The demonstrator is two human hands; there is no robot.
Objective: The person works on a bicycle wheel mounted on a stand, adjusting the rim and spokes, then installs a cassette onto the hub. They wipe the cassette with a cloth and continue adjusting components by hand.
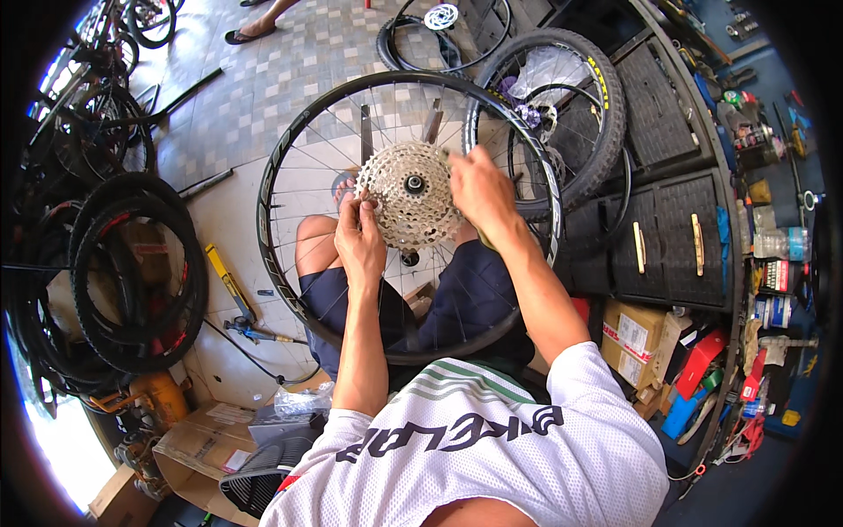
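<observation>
A spoked bicycle wheel (264,215) with a black rim lies across my lap, its large silver cassette (413,220) facing up. The hub's axle end shows at the cassette's centre. At the cassette's left edge is my left hand (360,241), thumb and fingers pinched together against the sprocket teeth. My right hand (481,189) is closed at the right edge of the sprockets. Something small seems to stick out from its fingertips, but I cannot make out what it is.
A knobbly-tyred wheel (606,132) leans at the right beside dark drawers (667,241). Several tyres (193,263) hang at the left. On the floor lie a yellow tool (230,279) and a blue air gun (255,332). A cardboard box (198,448) stands lower left. Another person's foot (244,35) shows at the top.
</observation>
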